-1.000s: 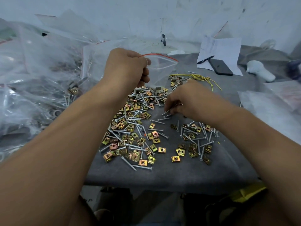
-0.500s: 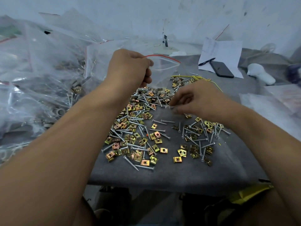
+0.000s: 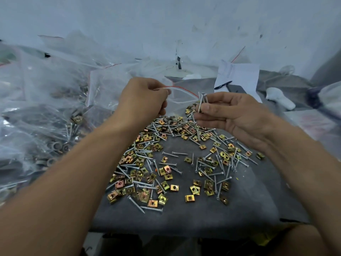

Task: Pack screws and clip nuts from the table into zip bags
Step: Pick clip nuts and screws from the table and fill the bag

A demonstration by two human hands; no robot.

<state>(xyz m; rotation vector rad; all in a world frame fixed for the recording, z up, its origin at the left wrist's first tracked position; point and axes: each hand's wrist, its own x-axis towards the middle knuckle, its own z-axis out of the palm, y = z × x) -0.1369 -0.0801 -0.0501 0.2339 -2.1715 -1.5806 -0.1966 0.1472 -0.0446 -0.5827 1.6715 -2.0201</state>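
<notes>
Screws (image 3: pixel 201 101) are being pinched by right hand (image 3: pixel 230 115) fingers; clear zip bag (image 3: pixel 181 97) is being gripped by left hand (image 3: pixel 142 100) above brassy clip nuts (image 3: pixel 147 174).

— Where does the single view look from?

— From the person's head, facing forward and down over both forearms, which enter from the bottom corners.

— How close is it?

— Close: the left hand (image 3: pixel 142 100) and right hand (image 3: pixel 234 115) sit near mid-frame, with the grey tabletop (image 3: pixel 184 217) just below them, its near edge low in the frame.

— And farther off?

— The wide lens bends the edges; the wall (image 3: pixel 166 24) fills the top, and a heap of plastic bags (image 3: pixel 46 111) fills the left side.

— Any second view?

— None, so nothing overlaps.
</notes>
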